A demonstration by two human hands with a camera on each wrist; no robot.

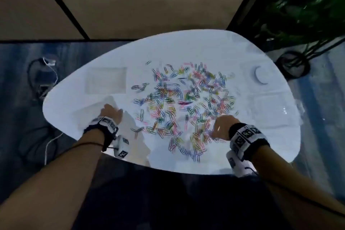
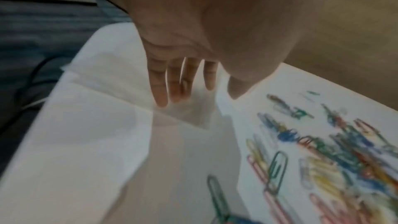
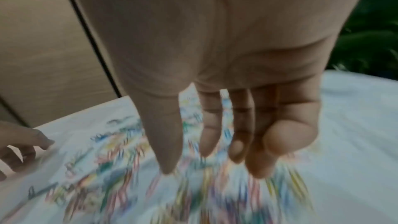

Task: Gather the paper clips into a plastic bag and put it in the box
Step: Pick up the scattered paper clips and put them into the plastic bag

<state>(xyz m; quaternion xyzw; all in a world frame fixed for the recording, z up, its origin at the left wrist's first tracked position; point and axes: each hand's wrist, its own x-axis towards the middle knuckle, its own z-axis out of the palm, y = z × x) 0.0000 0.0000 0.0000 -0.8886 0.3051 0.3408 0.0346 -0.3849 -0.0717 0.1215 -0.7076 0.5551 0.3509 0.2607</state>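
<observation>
Several coloured paper clips (image 1: 186, 102) lie scattered over the middle of the white table (image 1: 196, 46). My left hand (image 1: 112, 113) lies with straight fingers (image 2: 161, 91) on a clear plastic bag (image 1: 89, 117), flat at the table's near left; clips (image 2: 323, 159) lie just right of the bag (image 2: 96, 125). My right hand (image 1: 221, 127) hovers palm down at the pile's near right edge. Its fingers (image 3: 211, 134) hang loosely over blurred clips (image 3: 150, 185) and grip nothing I can see. A clear shallow box (image 1: 106, 80) sits at the far left.
A white round object (image 1: 261, 75) sits at the table's far right. Another clear plastic piece (image 1: 270, 106) lies near the right edge. A potted plant (image 1: 308, 5) stands beyond the right side. Cables (image 1: 43, 80) lie on the floor to the left.
</observation>
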